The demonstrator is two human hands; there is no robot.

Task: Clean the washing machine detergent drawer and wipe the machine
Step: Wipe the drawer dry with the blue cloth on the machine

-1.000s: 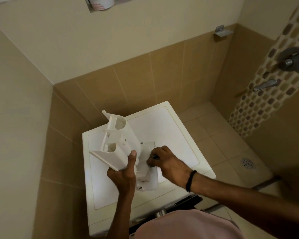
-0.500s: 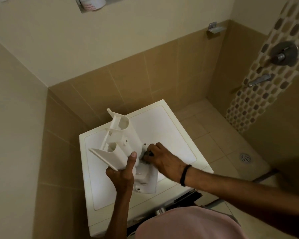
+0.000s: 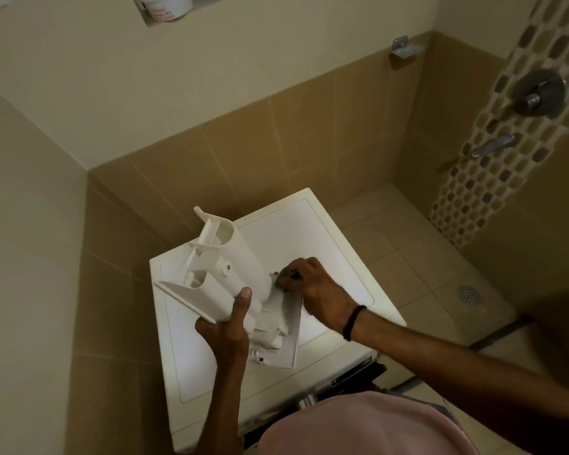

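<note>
A white plastic detergent drawer (image 3: 224,267) is held tilted above the top of the white washing machine (image 3: 312,231). My left hand (image 3: 227,326) grips the drawer from below, thumb up on its side. My right hand (image 3: 312,287) is closed on a small dark scrubbing piece (image 3: 284,275) and presses it against the drawer's right side. A flat white part of the drawer (image 3: 284,333) hangs down below the hands. A black band sits on my right wrist.
The machine stands in a tiled corner, walls close on the left and behind. To the right are a tiled shower floor with a drain (image 3: 468,293) and wall taps (image 3: 536,93). A white tub (image 3: 168,6) sits in a wall niche above. Pink clothing (image 3: 358,425) fills the bottom edge.
My right hand has moved up along the drawer's right side with the dark piece. The left hand keeps its grip on the drawer, which stays tilted.
</note>
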